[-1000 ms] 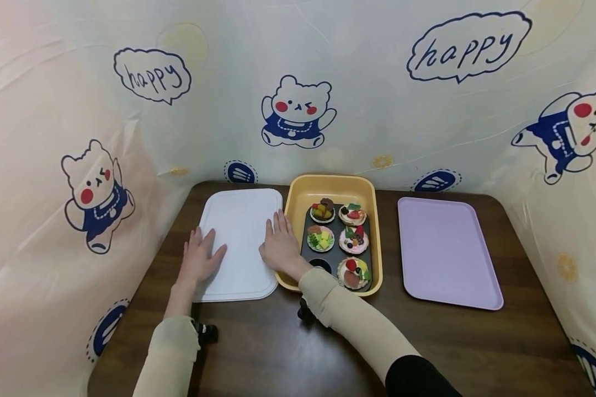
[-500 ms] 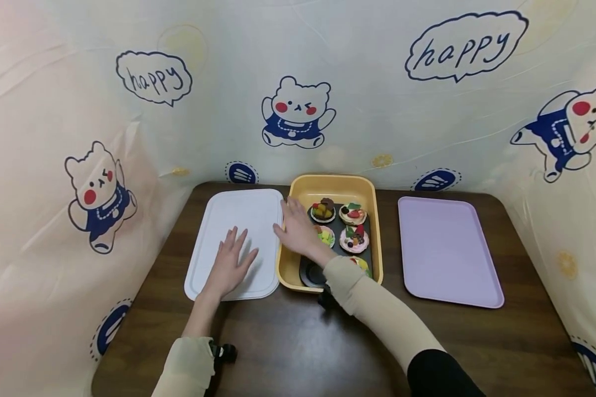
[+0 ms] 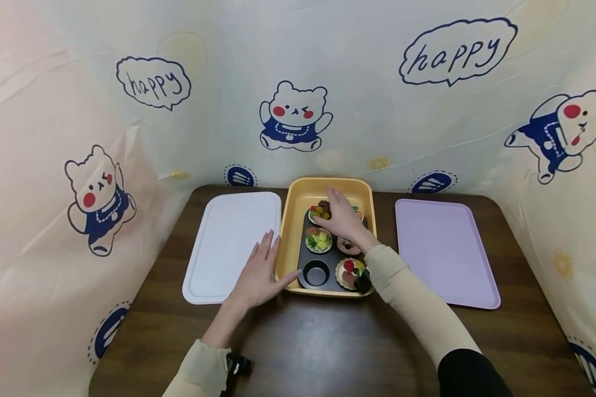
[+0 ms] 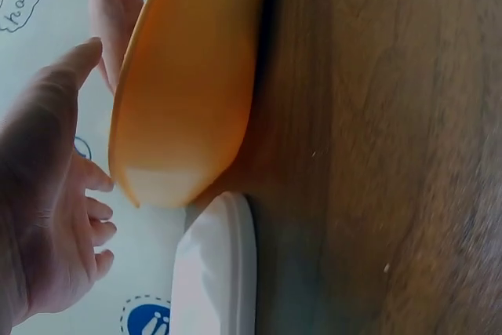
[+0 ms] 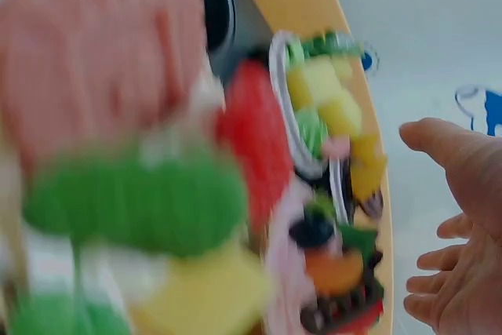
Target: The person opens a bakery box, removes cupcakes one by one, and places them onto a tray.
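Observation:
In the head view my right hand (image 3: 345,218) is over the far part of a yellow tray (image 3: 289,231), fingers extended and partly covering the tarts on the right. Its thumb overlaps a fruit tart with a brown topping (image 3: 320,212). The right wrist view shows nothing in that hand (image 5: 463,225). My left hand (image 3: 259,275) is spread by the tray's near left corner, thumb over the rim; the left wrist view has it beside the yellow wall (image 4: 188,100). Inside the tray lies a dark muffin tin (image 3: 304,255) holding several tarts, among them a green-and-yellow one (image 3: 319,240).
The tin's near left cup (image 3: 316,273) holds no tart. A white tray (image 3: 228,237) lies to the left and a lilac tray (image 3: 442,248) to the right, both on the brown table (image 3: 298,347). A printed curtain (image 3: 357,110) hangs behind.
My right hand has moved right and away from the yellow tray's left edge to above the tarts. My left hand has slid right, from the white tray to the yellow tray's corner.

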Available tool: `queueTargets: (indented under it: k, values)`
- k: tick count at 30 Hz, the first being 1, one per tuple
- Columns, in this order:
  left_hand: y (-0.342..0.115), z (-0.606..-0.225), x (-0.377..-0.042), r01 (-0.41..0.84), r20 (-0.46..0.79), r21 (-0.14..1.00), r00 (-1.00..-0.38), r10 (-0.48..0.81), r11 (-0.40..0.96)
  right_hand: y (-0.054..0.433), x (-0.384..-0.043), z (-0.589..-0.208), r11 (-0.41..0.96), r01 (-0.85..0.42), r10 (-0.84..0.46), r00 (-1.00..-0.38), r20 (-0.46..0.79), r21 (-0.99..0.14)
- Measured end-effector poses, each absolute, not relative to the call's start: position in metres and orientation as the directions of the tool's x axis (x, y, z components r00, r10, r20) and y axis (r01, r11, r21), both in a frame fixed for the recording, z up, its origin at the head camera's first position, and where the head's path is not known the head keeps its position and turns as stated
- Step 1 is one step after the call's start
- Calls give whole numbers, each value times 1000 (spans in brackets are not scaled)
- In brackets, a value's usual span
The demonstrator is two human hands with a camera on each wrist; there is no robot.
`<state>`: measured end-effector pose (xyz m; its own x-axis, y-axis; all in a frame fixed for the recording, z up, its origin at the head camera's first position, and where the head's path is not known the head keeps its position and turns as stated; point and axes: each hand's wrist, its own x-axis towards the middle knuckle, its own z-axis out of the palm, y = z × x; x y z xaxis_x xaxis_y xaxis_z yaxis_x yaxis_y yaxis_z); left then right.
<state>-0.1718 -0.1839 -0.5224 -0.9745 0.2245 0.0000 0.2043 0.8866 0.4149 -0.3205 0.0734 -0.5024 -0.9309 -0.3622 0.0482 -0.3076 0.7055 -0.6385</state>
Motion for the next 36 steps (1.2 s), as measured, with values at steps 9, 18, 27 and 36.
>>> queueTargets:
  k: [9, 18, 27, 36]
  values:
    - [-172, -531, -170, 177, -26, 390, -979, 203, 904, 110, -323, -490, 764, -267, -342, -939, -18, -587]
    - [-168, -533, -170, 167, -38, 402, -979, 199, 900, 123, -330, -491, 790, -264, -358, -932, -66, -553]
    - [-163, -536, -172, 179, -39, 406, -976, 213, 896, 121, -336, -486, 849, -185, -306, -936, -174, -495]
    - [-165, -544, -173, 181, -39, 400, -976, 214, 898, 141, -411, -583, 832, -195, -339, -920, -198, -520]
